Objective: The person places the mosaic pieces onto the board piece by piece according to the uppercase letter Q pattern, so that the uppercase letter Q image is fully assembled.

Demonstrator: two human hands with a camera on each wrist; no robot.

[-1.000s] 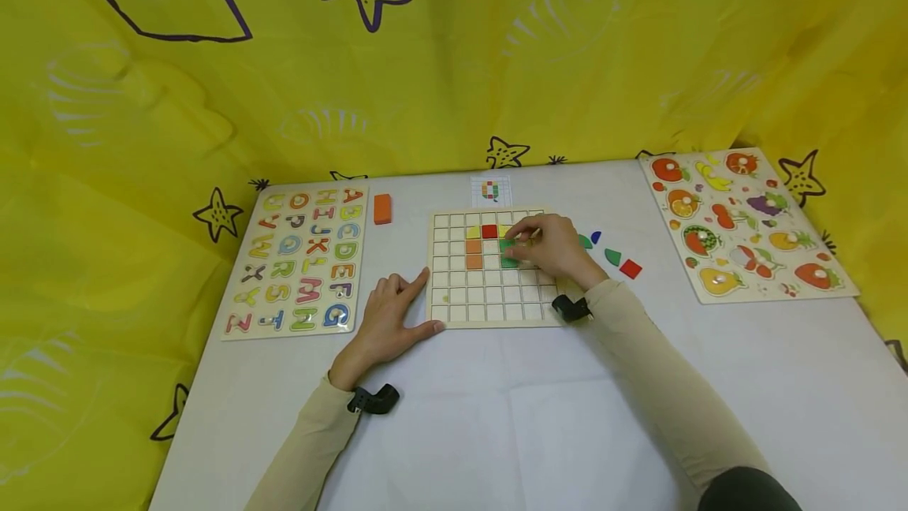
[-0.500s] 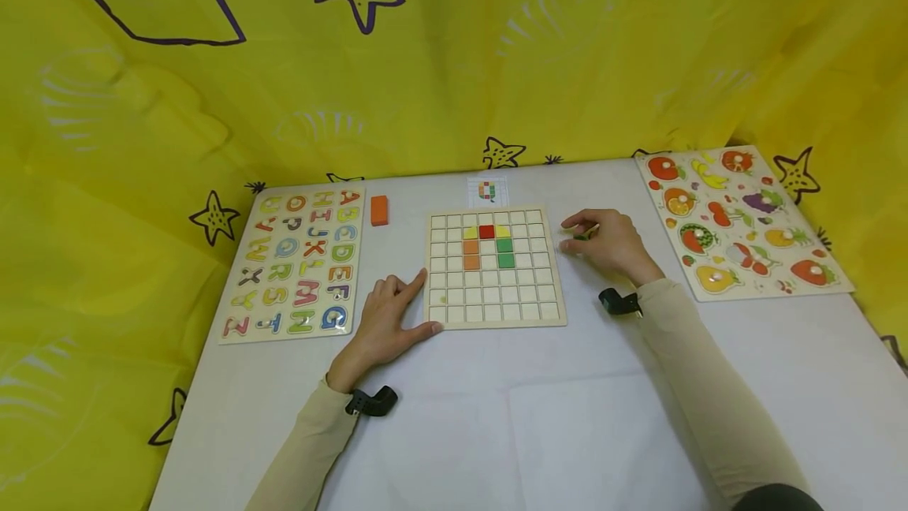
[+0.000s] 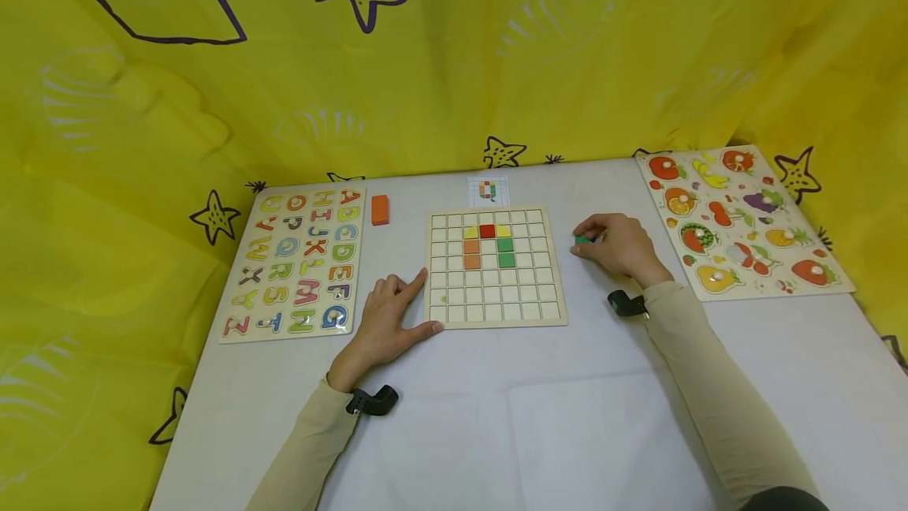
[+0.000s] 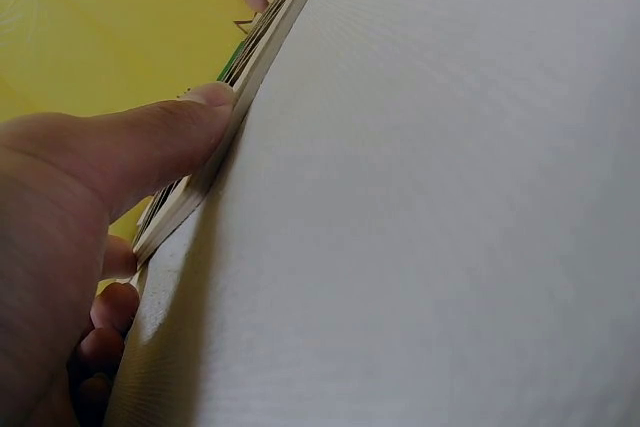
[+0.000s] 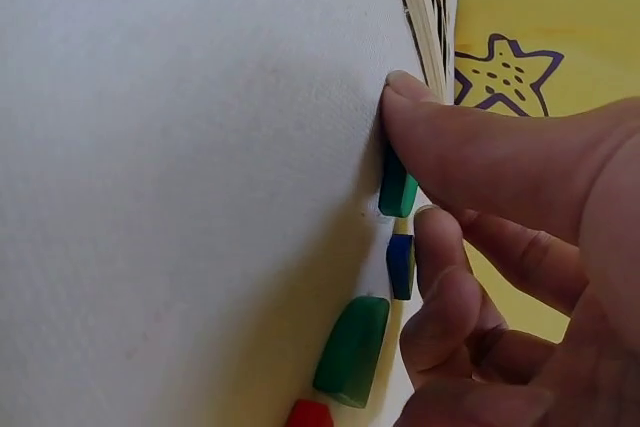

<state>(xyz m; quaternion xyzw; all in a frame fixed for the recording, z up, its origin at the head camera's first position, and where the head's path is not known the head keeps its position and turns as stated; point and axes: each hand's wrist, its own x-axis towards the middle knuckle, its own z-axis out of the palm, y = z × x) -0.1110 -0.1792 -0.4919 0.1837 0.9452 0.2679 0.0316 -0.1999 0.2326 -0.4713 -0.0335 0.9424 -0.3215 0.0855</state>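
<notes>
White table [image 3: 454, 400] — grid board [image 3: 493, 295], card [image 3: 477, 192]

In the right wrist view, the thumb [image 5: 500, 154] covers part of one green piece [image 5: 398, 189], and the lower edge cuts the red piece [image 5: 310, 414]. The card [image 3: 488, 192] has details too small to tell.

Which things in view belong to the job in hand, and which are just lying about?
Likely in the job:
grid board, touched by the left hand
coloured tiles set in it
pattern card
green piece in the right hand
loose blue piece, loose green piece, loose red piece

Likely just lying about:
letter board
fruit board
orange block, less surely
</notes>
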